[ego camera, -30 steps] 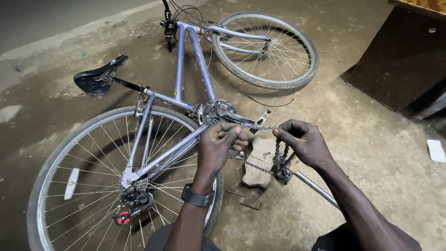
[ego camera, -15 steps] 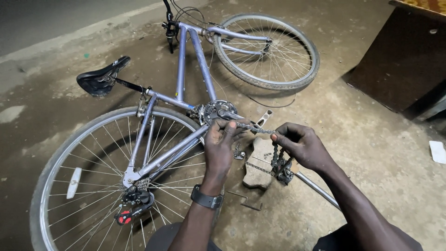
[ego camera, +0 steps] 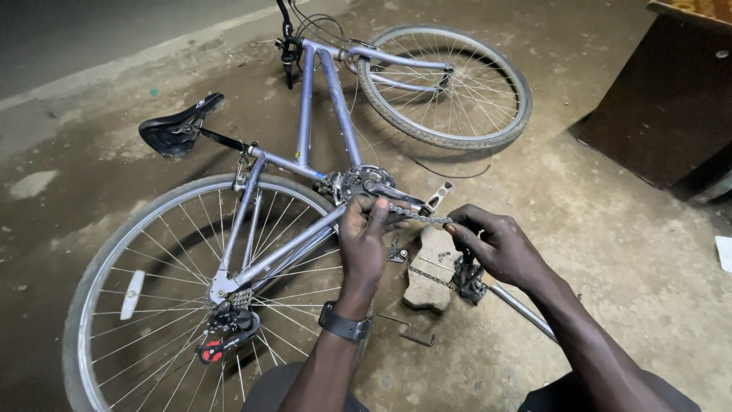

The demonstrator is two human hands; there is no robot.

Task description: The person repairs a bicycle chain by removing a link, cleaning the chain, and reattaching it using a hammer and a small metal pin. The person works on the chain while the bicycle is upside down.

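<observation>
Since a second ago both hands have drawn slightly apart, stretching the greasy metal bicycle chain [ego camera: 418, 216] between them. Left hand [ego camera: 364, 236], its grip closed, pinches one end near the crankset [ego camera: 362, 183] of the pale purple bicycle frame [ego camera: 316, 114] lying on the concrete floor [ego camera: 610, 229]. Right hand [ego camera: 496, 246], grip closed, pinches the other end above a grey stone [ego camera: 431, 278].
</observation>
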